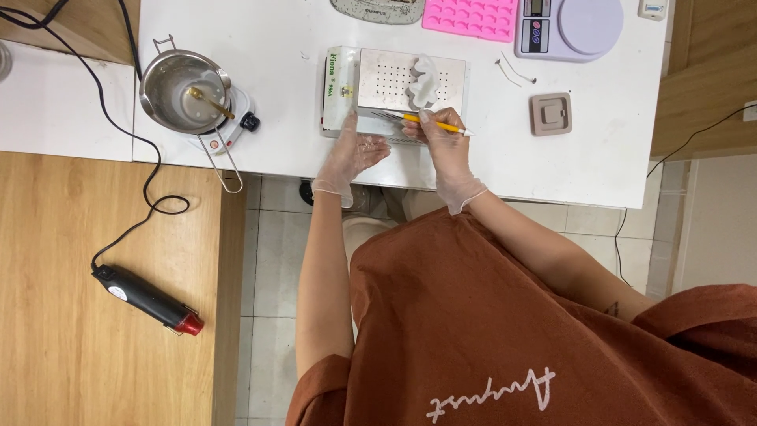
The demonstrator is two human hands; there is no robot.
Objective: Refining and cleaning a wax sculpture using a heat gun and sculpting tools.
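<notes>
Counting hands: 2 gloved hands, both over the near edge of the white table (599, 158).
Left hand (352, 154): 1, in a clear glove, fingers spread and released, palm down; fingertips touch the near left corner of the metal tray (378, 79); it grasps nothing.
Left arm: 1 bare forearm, running straight up from the rust-coloured shirt, wrist level.
Right hand (445, 146): 1, in a clear glove, fingers clenched around the yellow tool (434, 125).
Yellow tool: 1, thin and pencil-like, lying almost level across the fingertips, its silver ends showing on both sides of the hand, just above the near edge of the tray.
Right arm: 1, bent at the elbow, forearm angling up and left to the tray.
Metal tray: 1, flat, with a grid of small holes, resting on 1 boxed roll with a green-printed end.
White shape (424, 83): 1 scalloped white piece on the tray, just beyond the right hand's fingertips, apart from the tool.
Heat gun (146, 298): 1, black with a red nozzle, on the wooden surface at the left, well apart from the hands.
Steel pot (183, 91): 1, on a small white hotplate, 1 brass-coloured spoon inside.
Brown square mould (550, 113): 1, right of the tray.
Far edge: 1 pink mould (471, 17), 1 lilac kitchen scale (569, 28).
</notes>
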